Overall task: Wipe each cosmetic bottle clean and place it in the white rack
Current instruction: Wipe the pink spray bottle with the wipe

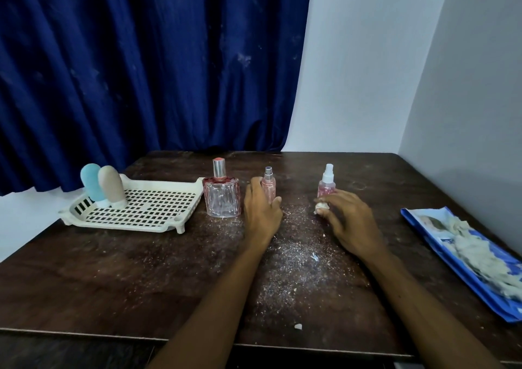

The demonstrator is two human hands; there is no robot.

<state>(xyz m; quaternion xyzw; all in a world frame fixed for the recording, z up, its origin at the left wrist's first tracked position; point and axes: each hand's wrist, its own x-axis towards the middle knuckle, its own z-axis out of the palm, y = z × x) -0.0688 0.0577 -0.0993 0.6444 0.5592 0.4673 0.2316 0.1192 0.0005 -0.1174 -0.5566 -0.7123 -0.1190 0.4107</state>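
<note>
A white rack [158, 224] sits at the table's left with a blue tube [91, 180] and a beige tube [112, 185] standing in its far left corner. A square pink perfume bottle [221, 195] stands just right of the rack. My left hand [261, 209] wraps its fingers and thumb around a slim pink spray bottle [268, 183] that stands on the table. My right hand [346, 219] pinches a small white wad of cotton [321, 207] in front of a pink spray bottle with a white nozzle [327, 183].
The dark wooden table [141, 269] is dusted with white crumbs and powder in the middle. A blue packet [440, 258] with a heap of cotton [477, 258] lies at the right edge. A blue curtain and walls stand close behind.
</note>
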